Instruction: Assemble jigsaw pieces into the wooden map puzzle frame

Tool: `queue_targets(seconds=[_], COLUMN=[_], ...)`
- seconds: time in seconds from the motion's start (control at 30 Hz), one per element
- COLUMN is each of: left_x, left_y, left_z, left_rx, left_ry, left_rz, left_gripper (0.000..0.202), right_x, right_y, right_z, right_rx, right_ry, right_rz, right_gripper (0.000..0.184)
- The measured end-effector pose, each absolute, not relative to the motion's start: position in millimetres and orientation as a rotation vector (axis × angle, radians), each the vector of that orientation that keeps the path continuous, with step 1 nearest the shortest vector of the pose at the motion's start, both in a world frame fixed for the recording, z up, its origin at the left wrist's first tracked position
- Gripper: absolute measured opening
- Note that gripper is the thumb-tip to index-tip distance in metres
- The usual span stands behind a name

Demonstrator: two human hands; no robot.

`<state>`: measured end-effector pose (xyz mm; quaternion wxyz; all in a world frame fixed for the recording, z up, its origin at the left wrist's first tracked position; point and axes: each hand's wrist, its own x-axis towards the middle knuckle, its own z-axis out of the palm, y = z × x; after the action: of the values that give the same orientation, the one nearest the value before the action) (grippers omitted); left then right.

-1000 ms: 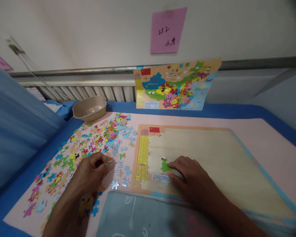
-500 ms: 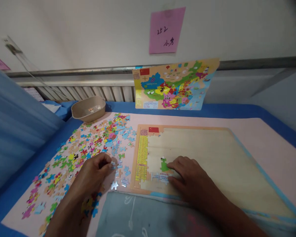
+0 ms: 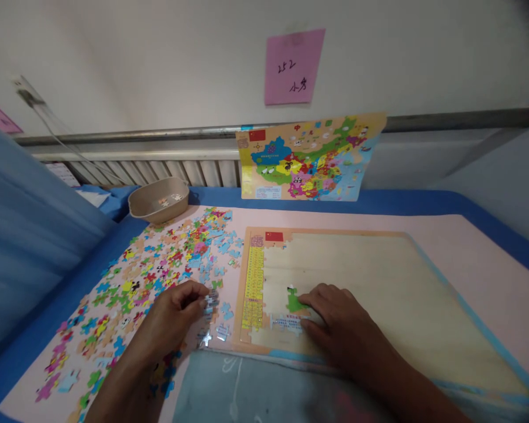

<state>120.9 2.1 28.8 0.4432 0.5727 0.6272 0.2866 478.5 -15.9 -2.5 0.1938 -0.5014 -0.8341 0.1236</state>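
My left hand [image 3: 180, 311] is over the right edge of the loose puzzle pieces, thumb and index finger pinched at a pale blue jigsaw piece [image 3: 211, 299] with small print. My right hand [image 3: 339, 314] rests on the puzzle board [image 3: 361, 276], thumb and index finger apart. Its index fingertip touches a small green joined section [image 3: 295, 302]; its thumb lies by a pale blue printed section [image 3: 282, 321]. Along the board's left side, a yellow printed strip [image 3: 253, 282] and a red flag section [image 3: 274, 237] are fitted together.
Many loose pieces [image 3: 136, 288] spread over the pink sheet [image 3: 449, 235] at left. A beige basin [image 3: 152, 214] with a few pieces stands behind them. The reference map [image 3: 308, 161] leans against the rail at the back. A grey-green cloth [image 3: 229, 388] lies in front.
My left hand has shifted slightly right, closer to the board, with its fingertips at the printed pale blue piece. My right hand stays at the green section. The view has tilted slightly up.
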Motion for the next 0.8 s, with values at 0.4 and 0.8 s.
queue_targets(seconds=[0.4,0.8], left_x=[106,109], left_y=[4,6], left_z=[24,20], left_rx=[1.416,1.674], left_ry=[1.768,1.750], left_rz=[0.630,0.531], left_gripper=[0.030,0.026], right_x=[485,482], right_y=[-12,-15], right_z=[-14,-10], right_rx=[-1.185,-1.318], right_ry=[-2.297,-2.319], right_rz=[0.131,0.216], right_gripper=[0.021,0.027])
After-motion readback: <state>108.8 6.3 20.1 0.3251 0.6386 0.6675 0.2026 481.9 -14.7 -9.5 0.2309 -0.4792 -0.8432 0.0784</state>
